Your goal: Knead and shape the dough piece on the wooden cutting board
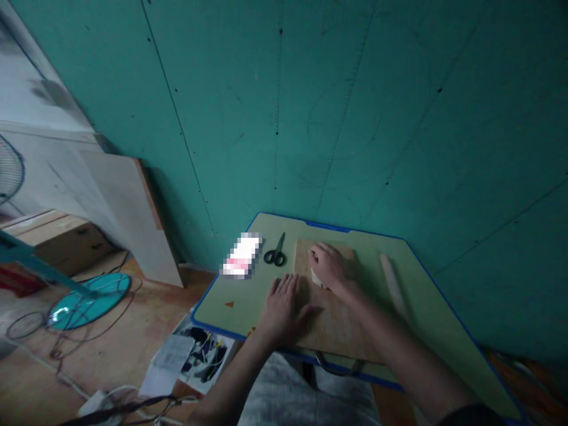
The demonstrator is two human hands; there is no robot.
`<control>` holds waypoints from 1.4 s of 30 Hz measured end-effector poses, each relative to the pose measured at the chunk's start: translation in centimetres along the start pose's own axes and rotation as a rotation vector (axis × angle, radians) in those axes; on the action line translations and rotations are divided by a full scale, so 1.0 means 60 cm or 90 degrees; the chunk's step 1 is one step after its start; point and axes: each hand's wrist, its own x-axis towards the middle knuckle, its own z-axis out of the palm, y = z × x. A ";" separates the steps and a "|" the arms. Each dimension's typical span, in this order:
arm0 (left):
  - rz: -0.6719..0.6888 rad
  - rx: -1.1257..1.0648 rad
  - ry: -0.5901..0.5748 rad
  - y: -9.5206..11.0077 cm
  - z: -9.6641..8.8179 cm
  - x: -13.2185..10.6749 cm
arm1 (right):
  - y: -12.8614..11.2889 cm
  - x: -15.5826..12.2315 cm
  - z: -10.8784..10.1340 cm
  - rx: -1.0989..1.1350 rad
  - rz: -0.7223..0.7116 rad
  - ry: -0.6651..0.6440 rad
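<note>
A wooden board lies on a small green table with a blue rim. My left hand rests flat on the board's left edge, fingers spread. My right hand is curled over a small pale lump near the board's far left corner; most of the lump is hidden under the fingers. A pale wooden rolling pin lies on the table to the right of the board.
Black-handled scissors and a blurred white packet lie at the table's far left. A teal wall stands right behind the table. On the floor to the left are a fan, cables and a box of clutter.
</note>
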 end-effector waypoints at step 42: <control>-0.387 0.287 -0.068 -0.168 -0.120 0.173 | 0.051 -0.059 0.003 0.487 0.282 0.114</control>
